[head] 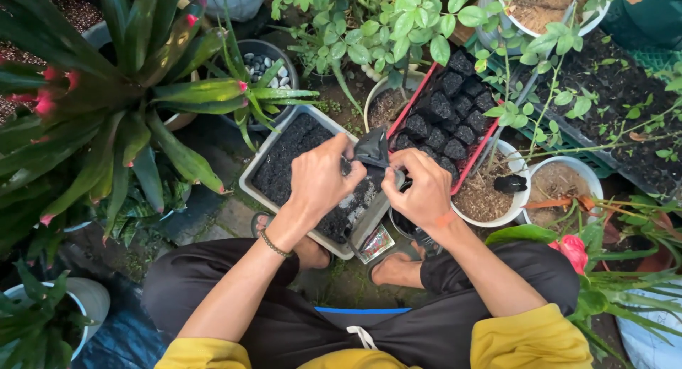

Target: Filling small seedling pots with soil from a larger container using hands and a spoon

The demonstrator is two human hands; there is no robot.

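Pinching a small, crumpled black plastic seedling bag (pixel 371 150) between both closed hands, left hand (pixel 320 178) and right hand (pixel 420 190), gripping its edges above the grey rectangular trough of dark soil (pixel 284 163), beside the red tray of filled black bags (pixel 449 106).

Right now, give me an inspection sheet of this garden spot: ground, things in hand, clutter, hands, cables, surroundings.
Surface: paved ground, damp-looking, partly mossy.
Job's things: small black planting bag held over a grey rectangular planter of dark soil; red tray of filled black bags beside it.
Clutter: shiny packet by the feet.
Hands: left hand and right hand both pinch the bag.
Cables: nothing seen.
Surroundings: white pots, red-tipped leafy plant, pebble pot.
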